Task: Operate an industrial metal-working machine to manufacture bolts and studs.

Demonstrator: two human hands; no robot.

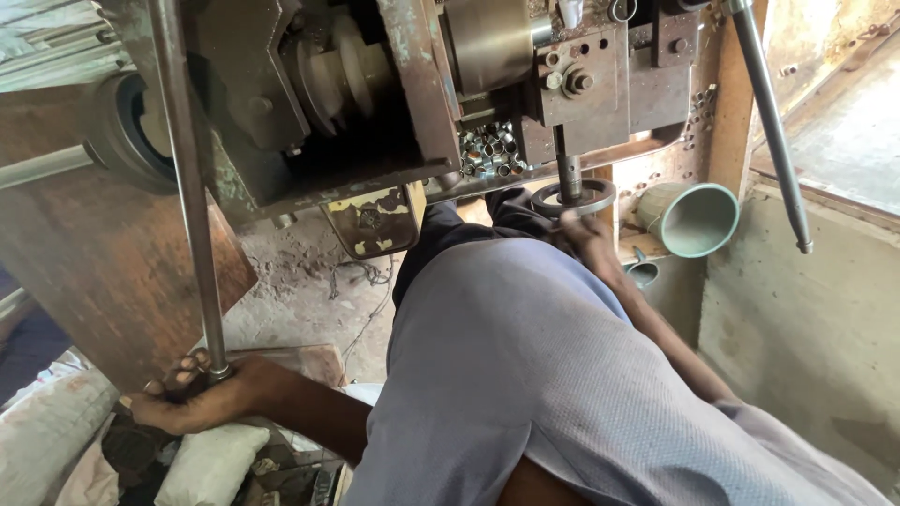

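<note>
Under the rusty machine, at its front edge, a flat metal ring sits around a short steel shaft. One right hand reaches up to touch the ring's rim; how far its fingers are curled cannot be told. Near the lower left corner, the left hand is wrapped tight around the bottom end of one long, smooth steel lever. Small shiny metal sleeves lie heaped on the machine's ledge, too many to count. One green plastic funnel lies just right.
</note>
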